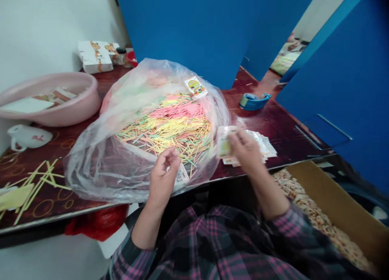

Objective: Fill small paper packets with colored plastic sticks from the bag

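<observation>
Through the head camera I see the right hand (247, 149) pinching a small packet (223, 144) beside some white packets (267, 145), the left hand (164, 172) loosely curled over a plastic bag (91, 166) of coloured sticks (172, 128), and a blue tape dispenser (253, 103) farther back.

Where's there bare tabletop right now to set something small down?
The dark red tabletop shows bare between the blue tape dispenser and the white packets at right. A smaller patch lies between the white mug and the clear plastic bag. It's crowded in the middle, with that bag and its colored sticks, and around the pink basin.
</observation>
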A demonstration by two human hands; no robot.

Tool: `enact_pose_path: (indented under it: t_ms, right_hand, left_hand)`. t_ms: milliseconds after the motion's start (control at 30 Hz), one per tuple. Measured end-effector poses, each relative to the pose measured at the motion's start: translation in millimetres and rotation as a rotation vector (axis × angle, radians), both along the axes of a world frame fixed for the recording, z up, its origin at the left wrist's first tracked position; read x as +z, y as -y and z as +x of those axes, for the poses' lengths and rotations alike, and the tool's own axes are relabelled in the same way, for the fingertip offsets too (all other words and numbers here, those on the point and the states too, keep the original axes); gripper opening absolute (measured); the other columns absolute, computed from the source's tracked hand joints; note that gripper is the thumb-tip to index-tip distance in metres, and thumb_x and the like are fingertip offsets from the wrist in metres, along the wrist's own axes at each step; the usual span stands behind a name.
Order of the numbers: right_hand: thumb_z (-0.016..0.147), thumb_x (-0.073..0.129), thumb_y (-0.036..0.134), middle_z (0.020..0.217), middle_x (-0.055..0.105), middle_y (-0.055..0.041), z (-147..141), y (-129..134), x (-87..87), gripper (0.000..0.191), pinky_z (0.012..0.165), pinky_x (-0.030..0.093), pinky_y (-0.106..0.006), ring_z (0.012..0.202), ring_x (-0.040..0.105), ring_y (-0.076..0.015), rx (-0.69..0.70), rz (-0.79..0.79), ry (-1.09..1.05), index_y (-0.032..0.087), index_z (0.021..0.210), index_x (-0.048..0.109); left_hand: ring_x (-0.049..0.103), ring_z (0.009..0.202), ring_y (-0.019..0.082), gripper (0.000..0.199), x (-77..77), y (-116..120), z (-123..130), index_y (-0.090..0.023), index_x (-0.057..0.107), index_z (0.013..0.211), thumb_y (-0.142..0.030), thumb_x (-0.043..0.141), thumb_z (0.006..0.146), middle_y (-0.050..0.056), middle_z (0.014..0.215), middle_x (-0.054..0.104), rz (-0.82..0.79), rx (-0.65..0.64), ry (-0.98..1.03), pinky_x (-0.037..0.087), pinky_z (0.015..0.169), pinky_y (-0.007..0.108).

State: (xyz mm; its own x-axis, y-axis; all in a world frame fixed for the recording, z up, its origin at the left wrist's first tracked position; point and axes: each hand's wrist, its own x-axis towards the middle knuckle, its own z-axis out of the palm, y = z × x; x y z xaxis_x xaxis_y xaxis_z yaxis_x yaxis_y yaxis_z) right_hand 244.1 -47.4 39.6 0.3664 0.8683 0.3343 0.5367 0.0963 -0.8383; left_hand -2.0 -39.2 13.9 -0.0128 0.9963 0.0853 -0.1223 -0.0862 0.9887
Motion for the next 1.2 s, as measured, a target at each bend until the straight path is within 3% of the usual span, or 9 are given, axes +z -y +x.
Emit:
enact_pose_path:
  t_ms: [167, 267, 367, 467, 567, 733, 933, 1067, 1200]
  right_hand:
    - [0.089, 0.051, 0.037, 0.107, 0.075, -0.0170, 87.0, -0.5, -9.6, 0.038, 0.093, 0.049, -0.050, 0.102, 0.069, -0.0325, -0.287, -0.027, 0.416, 0.018, 0.116, 0.070]
    - [0.086, 0.055, 0.034, 0.110, 0.075, -0.0252, 110.2, 0.4, -34.4, 0.038, 0.093, 0.047, -0.055, 0.107, 0.069, -0.0408, -0.270, -0.164, 0.617, 0.014, 0.114, 0.072]
    - [0.088, 0.057, 0.034, 0.130, 0.066, -0.0289, 114.7, 5.6, -45.7, 0.042, 0.101, 0.042, -0.060, 0.125, 0.060, -0.0460, -0.308, -0.105, 0.677, 0.013, 0.123, 0.068]
    - [0.094, 0.053, 0.035, 0.141, 0.061, -0.0241, 101.0, 10.9, -35.2, 0.039, 0.110, 0.036, -0.063, 0.137, 0.052, -0.0439, -0.318, 0.011, 0.664, 0.023, 0.130, 0.066]
    - [0.097, 0.051, 0.032, 0.132, 0.068, -0.0172, 64.3, 11.4, -20.7, 0.030, 0.111, 0.040, -0.057, 0.130, 0.060, -0.0356, -0.199, 0.144, 0.554, 0.031, 0.121, 0.070]
    - [0.095, 0.056, 0.037, 0.101, 0.080, -0.0073, -22.2, 0.9, -24.7, 0.025, 0.091, 0.057, -0.043, 0.096, 0.075, -0.0251, 0.205, 0.068, 0.294, 0.025, 0.102, 0.076]
    - [0.091, 0.060, 0.056, 0.072, 0.073, -0.0028, -78.0, -17.0, -29.2, 0.041, 0.065, 0.048, -0.031, 0.070, 0.067, -0.0197, 0.552, -0.199, 0.134, 0.021, 0.079, 0.077]
    - [0.086, 0.065, 0.057, 0.058, 0.056, 0.0029, -84.1, -18.6, -28.7, 0.042, 0.056, 0.037, -0.027, 0.057, 0.049, -0.0126, 0.584, -0.288, -0.117, 0.019, 0.068, 0.069]
    - [0.080, 0.072, 0.050, 0.063, 0.060, 0.0030, -82.9, -11.6, -35.3, 0.032, 0.059, 0.043, -0.026, 0.060, 0.050, -0.0122, 0.476, -0.279, -0.398, 0.020, 0.070, 0.068]
  left_hand:
    - [0.066, 0.094, 0.023, 0.011, -10.5, 4.0, -36.8, -0.024, 0.076, 0.092, -0.029, 0.066, 0.091, 0.005, 0.096, 0.075, 0.268, -0.005, -0.561, 0.047, 0.088, 0.036]
    - [0.064, 0.094, 0.027, 0.009, -26.2, 5.4, -39.6, -0.023, 0.075, 0.092, -0.027, 0.066, 0.090, 0.007, 0.096, 0.074, 0.330, -0.039, -0.891, 0.044, 0.088, 0.041]
    - [0.060, 0.095, 0.029, 0.012, -37.0, 5.1, -33.7, -0.021, 0.073, 0.098, -0.026, 0.071, 0.087, 0.009, 0.099, 0.071, 0.289, -0.041, -1.151, 0.042, 0.085, 0.041]
    - [0.057, 0.097, 0.029, 0.008, -38.2, 2.6, -29.1, -0.022, 0.072, 0.095, -0.027, 0.069, 0.089, 0.009, 0.100, 0.069, 0.273, -0.078, -1.253, 0.040, 0.083, 0.040]
    - [0.056, 0.097, 0.029, 0.005, -35.9, -0.7, -27.2, -0.022, 0.070, 0.089, -0.026, 0.066, 0.091, 0.009, 0.100, 0.069, 0.239, -0.107, -1.277, 0.038, 0.081, 0.041]
    - [0.055, 0.091, 0.029, 0.015, -38.6, -0.7, -27.0, -0.022, 0.069, 0.080, -0.024, 0.062, 0.093, 0.009, 0.093, 0.070, 0.221, -0.043, -1.228, 0.036, 0.079, 0.042]
    - [0.059, 0.107, 0.029, 0.013, -33.9, 3.6, -25.0, -0.025, 0.074, 0.084, -0.030, 0.065, 0.092, 0.009, 0.108, 0.072, 0.393, 0.136, -0.876, 0.036, 0.098, 0.044]
    - [0.056, 0.123, 0.030, 0.008, -25.5, 2.3, -17.7, -0.028, 0.075, 0.093, -0.031, 0.072, 0.086, 0.009, 0.128, 0.067, 0.316, 0.116, -0.531, 0.035, 0.109, 0.043]
    - [0.063, 0.106, 0.024, 0.049, -23.0, 2.0, -14.6, -0.027, 0.067, 0.121, -0.029, 0.083, 0.075, 0.006, 0.112, 0.070, -0.003, 0.004, -0.114, 0.046, 0.098, 0.035]
